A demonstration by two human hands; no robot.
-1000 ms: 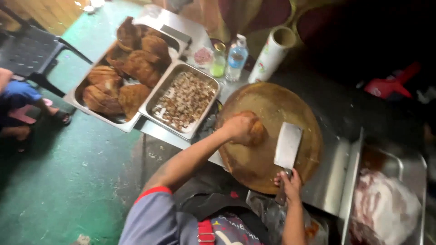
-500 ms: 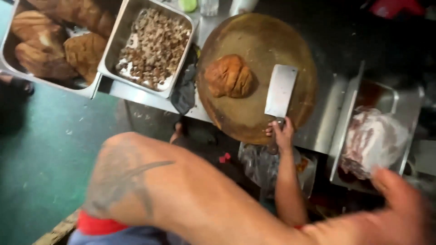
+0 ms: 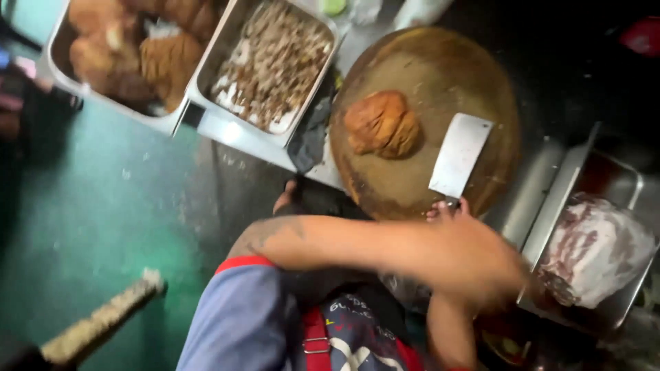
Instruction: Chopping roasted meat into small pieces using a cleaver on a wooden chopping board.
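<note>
On the steel worktop [image 3: 550, 180] a round chopping board [image 3: 426, 82] carries a browned lump of meat [image 3: 381, 125]. The right hand [image 3: 448, 209] has its fingers closed on the cleaver [image 3: 459, 156]. The left hand [image 3: 512, 271] is blurred; grip unclear.

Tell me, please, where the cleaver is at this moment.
In the head view, the cleaver lies flat on the right part of the round wooden board, right of the browned meat, its handle at the right hand.

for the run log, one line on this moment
right hand: on cleaver handle | left hand: crossed toward raw-meat tray, blurred | meat: on board
</note>
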